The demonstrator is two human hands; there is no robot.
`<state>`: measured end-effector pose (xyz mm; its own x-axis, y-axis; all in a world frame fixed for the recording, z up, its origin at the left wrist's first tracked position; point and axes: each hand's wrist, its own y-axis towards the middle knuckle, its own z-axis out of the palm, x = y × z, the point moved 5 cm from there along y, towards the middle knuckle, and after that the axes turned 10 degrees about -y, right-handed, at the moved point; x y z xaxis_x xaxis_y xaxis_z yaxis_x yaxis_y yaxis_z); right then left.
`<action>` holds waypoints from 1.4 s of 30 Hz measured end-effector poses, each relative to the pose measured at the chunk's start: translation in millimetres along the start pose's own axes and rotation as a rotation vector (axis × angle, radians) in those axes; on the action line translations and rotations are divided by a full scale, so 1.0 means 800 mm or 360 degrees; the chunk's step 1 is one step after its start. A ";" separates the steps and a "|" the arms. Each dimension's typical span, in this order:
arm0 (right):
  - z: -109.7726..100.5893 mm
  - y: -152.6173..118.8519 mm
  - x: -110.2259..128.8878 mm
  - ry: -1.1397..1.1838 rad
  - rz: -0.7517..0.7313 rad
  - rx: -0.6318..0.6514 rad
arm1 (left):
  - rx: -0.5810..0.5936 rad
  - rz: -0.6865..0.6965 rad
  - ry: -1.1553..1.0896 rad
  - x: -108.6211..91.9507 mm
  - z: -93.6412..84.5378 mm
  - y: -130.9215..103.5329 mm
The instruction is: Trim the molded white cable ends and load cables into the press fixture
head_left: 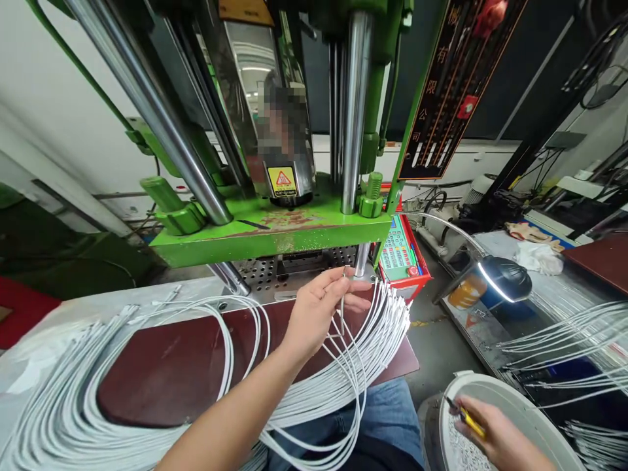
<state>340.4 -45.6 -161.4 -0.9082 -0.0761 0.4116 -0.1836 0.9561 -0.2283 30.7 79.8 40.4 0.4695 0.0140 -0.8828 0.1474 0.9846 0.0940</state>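
Observation:
My left hand [318, 307] pinches a white cable near its end, in front of the green press [275, 235]. A thick bundle of white cables [324, 392] curves around the dark red board [167, 366], its right-hand ends fanned out just beside my left hand. At the lower right, my right hand [495, 425] is closed around a small tool with yellow handles [471, 422]. The tool's dark tip points up and left, over the rim of a pale bin [520, 392] that holds small white scraps.
Behind the board stands a red and green control panel [400, 252]. A lamp with a flexible neck [503, 278] is to its right. More white cables [579, 333] lie on the right-hand table, with a cloth glove [532, 234] farther back. Steel columns [356, 111] rise from the press.

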 end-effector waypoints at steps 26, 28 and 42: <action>-0.295 0.334 0.417 -0.0917 -0.1258 -0.1383 | 0.0253 -0.0340 -0.0331 -0.024 0.033 -0.086; -0.289 0.325 0.422 -0.0904 -0.1315 -0.1459 | 0.0343 -0.0338 -0.0446 -0.021 0.040 -0.085; -0.162 0.134 0.381 0.0583 -0.1449 0.0014 | -0.0293 0.0692 0.0549 -0.131 -0.014 -0.055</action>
<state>92.5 70.8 54.2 -0.2456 -0.6893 0.6815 -0.7598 0.5735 0.3062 -34.6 36.8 123.8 0.1381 0.4493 -0.8827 -0.1637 0.8893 0.4270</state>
